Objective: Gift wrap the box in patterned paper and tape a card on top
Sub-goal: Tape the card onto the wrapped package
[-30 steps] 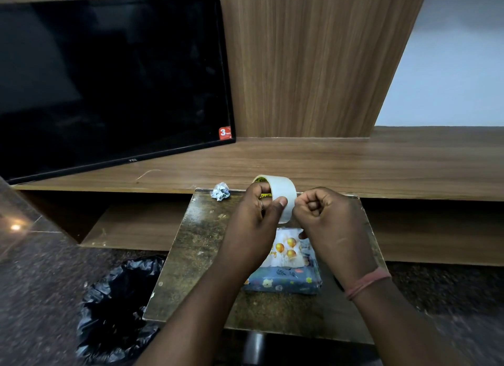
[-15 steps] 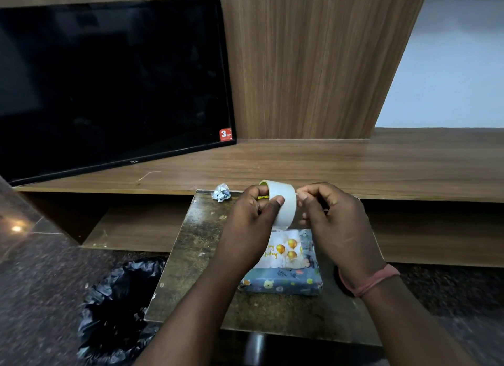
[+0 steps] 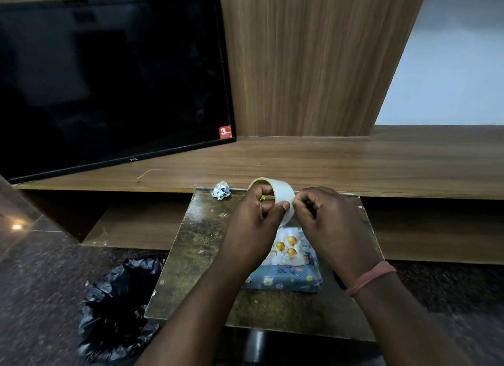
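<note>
Left hand point(image 3: 253, 229) grips pale clear tape roll point(image 3: 278, 199), thumb across band. Right hand point(image 3: 331, 229) fingertips pinch at roll's edge. Below fingers: blue patterned wrapped box point(image 3: 283, 279), balloon card point(image 3: 290, 247) on top.

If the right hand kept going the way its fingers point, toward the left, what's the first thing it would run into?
The tape roll. The right hand has its fingers curled at the roll's right edge, seemingly already touching it, while the left hand grips the roll from the other side. Depth is hard to judge from this one view.
</note>
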